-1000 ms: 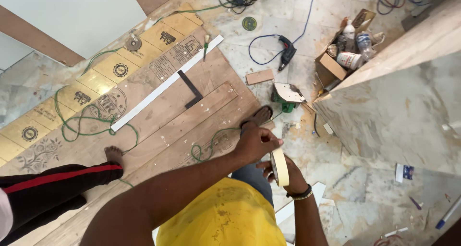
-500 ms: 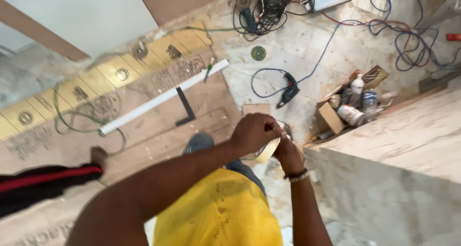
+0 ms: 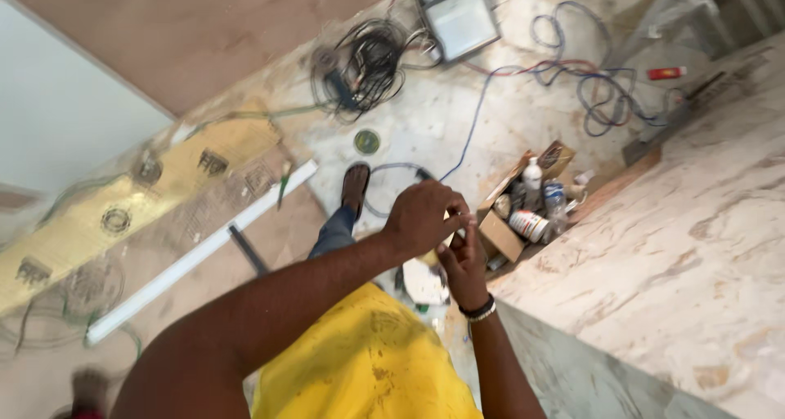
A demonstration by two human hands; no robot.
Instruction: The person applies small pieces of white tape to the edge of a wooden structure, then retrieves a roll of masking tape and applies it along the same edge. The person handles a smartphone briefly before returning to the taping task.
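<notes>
— Tape roll, that pale yellowish thing: where is it?

— Between the two hands, in front of the yellow shirt. Only a sliver of it shows under the left hand, so I cannot be sure of its shape.

— How are the hands set?

— The left hand is curled over the top, fingers folded down, gripping the roll. The right hand comes up from below with its fingers pinched toward the left fingertips; it touches the roll, but whether it truly grips it I cannot tell. A dark band and a light one sit on the right wrist.

— Any containers?

— One cardboard box, open, on the floor just beside the marble slab. In it I count three bottles: a white one standing upright, a clear one next to it, and a white one lying on its side with a red cap. Smaller bits in there are too blurred to name.

— What else lies around?

— One work lamp at the top, one dark coil of cable beside it, blue cable looping to the right, one small green disc, one long white bar across the patterned boards, and one sandalled foot near the disc.
</notes>
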